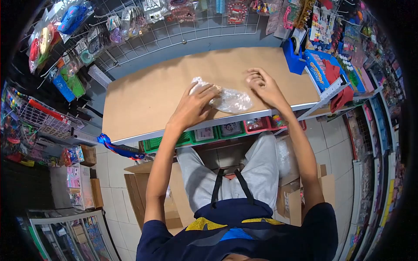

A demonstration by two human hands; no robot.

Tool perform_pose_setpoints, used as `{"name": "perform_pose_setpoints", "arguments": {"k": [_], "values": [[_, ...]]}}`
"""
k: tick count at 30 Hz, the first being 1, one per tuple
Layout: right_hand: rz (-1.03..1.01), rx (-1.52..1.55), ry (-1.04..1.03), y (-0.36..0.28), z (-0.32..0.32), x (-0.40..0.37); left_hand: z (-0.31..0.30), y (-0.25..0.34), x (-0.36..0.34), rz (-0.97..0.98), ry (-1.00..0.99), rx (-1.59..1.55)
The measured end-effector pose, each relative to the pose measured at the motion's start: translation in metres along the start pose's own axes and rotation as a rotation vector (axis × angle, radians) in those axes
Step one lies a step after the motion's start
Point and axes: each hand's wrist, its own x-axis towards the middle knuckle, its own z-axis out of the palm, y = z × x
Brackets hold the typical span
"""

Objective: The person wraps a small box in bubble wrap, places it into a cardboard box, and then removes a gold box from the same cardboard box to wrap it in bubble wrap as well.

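A crumpled clear plastic bag lies near the front edge of the brown tabletop. Small pale items seem to be inside it, too blurred to name. My left hand is closed over the bag's left part, and some of the plastic bunches up past the fingers. To the right of the bag, my right hand hovers over the table with loosely bent fingers held apart. Nothing shows in that hand.
At the table's right end stand a blue tape dispenser and a blue printed box. Green and red baskets sit under the tabletop. Packaged accessories hang on a wire grid behind. An open cardboard box is by my legs.
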Motion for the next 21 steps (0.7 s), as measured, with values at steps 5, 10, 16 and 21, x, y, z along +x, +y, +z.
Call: {"name": "perform_pose_setpoints", "arguments": {"k": [5, 10, 16, 21], "values": [[-0.352, -0.455, -0.290, -0.014, 0.001, -0.003, -0.005, -0.007, -0.007, 0.018, 0.069, -0.006], [-0.515, -0.542, -0.529, -0.006, 0.014, 0.000, 0.001, -0.005, -0.020, -0.024, 0.139, -0.140], [-0.741, -0.689, -0.511, -0.011, 0.011, 0.003, 0.003, 0.003, -0.032, 0.027, 0.140, -0.149], [-0.781, -0.611, -0.549, -0.005, 0.013, 0.005, 0.005, 0.010, -0.032, 0.022, 0.134, -0.099]]}}
